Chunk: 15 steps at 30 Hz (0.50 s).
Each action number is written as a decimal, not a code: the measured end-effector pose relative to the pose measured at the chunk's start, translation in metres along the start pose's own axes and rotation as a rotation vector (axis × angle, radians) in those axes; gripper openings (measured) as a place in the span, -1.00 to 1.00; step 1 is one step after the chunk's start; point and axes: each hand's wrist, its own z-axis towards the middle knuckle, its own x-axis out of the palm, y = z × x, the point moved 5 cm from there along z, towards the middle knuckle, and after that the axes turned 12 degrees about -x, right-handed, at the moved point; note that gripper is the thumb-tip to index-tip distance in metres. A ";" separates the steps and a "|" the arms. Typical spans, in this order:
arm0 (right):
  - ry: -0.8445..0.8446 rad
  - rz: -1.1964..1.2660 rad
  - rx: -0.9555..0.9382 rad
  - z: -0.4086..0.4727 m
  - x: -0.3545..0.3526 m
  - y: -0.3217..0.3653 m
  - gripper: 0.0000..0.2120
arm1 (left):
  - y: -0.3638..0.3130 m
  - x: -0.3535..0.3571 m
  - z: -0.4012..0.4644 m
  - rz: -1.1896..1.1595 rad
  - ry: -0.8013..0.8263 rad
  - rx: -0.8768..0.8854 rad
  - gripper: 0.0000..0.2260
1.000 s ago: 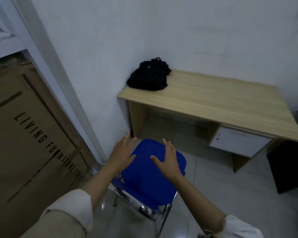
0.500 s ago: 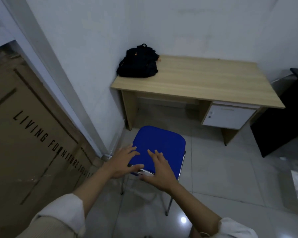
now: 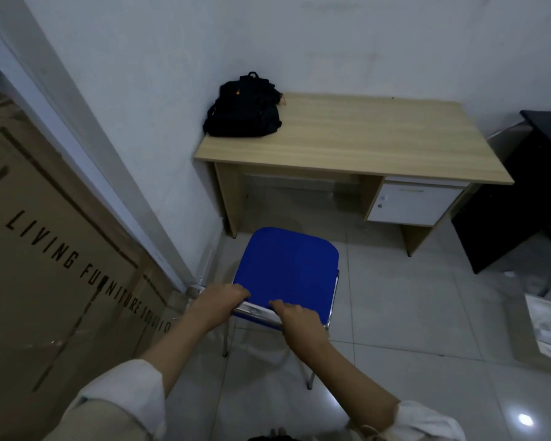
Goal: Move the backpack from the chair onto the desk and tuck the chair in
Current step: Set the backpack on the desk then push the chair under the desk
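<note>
The black backpack (image 3: 244,108) lies on the far left corner of the wooden desk (image 3: 357,138), against the wall. A chair with a blue seat (image 3: 288,265) and chrome legs stands on the tiled floor in front of the desk's open knee space, not under it. My left hand (image 3: 218,302) grips the chair's near left edge, fingers curled over the chrome frame. Around the near edge to the right of it, my right hand (image 3: 295,316) is closed as well.
A large cardboard box (image 3: 45,265) printed "LIVING FURNITURE" leans at the left beside a white door frame. The desk has a white drawer unit (image 3: 411,202) on its right side. Black furniture (image 3: 522,198) stands at the far right, and a framed panel (image 3: 547,329) lies on the floor.
Both hands slid from the top of the blue seat back to its near edge and closed on the frame. The view pulled back from the desk.
</note>
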 end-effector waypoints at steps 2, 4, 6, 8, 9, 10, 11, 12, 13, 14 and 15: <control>-0.017 -0.003 -0.008 0.000 -0.002 0.001 -0.62 | 0.002 0.001 0.001 0.031 0.016 -0.010 -0.72; -0.022 -0.007 -0.014 0.001 -0.002 0.000 -0.65 | 0.003 0.004 0.003 0.056 0.011 -0.008 -0.70; -0.024 -0.009 -0.026 0.001 -0.002 -0.001 -0.66 | 0.003 0.006 0.003 0.070 -0.013 -0.007 -0.69; -0.027 -0.012 -0.038 0.000 -0.004 -0.004 -0.68 | 0.001 0.007 0.005 0.075 -0.027 -0.012 -0.70; -0.026 -0.016 -0.042 0.000 -0.005 -0.006 -0.68 | 0.000 0.007 0.006 0.074 -0.031 -0.016 -0.70; -0.025 -0.024 -0.046 -0.001 -0.007 -0.008 -0.68 | -0.002 0.007 0.007 0.071 -0.038 -0.022 -0.71; -0.023 -0.031 -0.049 -0.002 -0.008 -0.011 -0.67 | -0.004 0.006 0.008 0.069 -0.044 -0.027 -0.71; -0.023 -0.035 -0.050 -0.003 -0.010 -0.015 -0.66 | -0.007 0.006 0.010 0.067 -0.047 -0.032 -0.72; -0.023 -0.036 -0.053 -0.003 -0.012 -0.018 -0.66 | -0.010 0.004 0.012 0.063 -0.051 -0.040 -0.73; -0.021 -0.037 -0.054 -0.004 -0.014 -0.022 -0.67 | -0.012 0.003 0.014 0.060 -0.054 -0.048 -0.74; -0.020 -0.037 -0.056 -0.004 -0.016 -0.025 -0.67 | -0.015 0.002 0.016 0.057 -0.057 -0.055 -0.76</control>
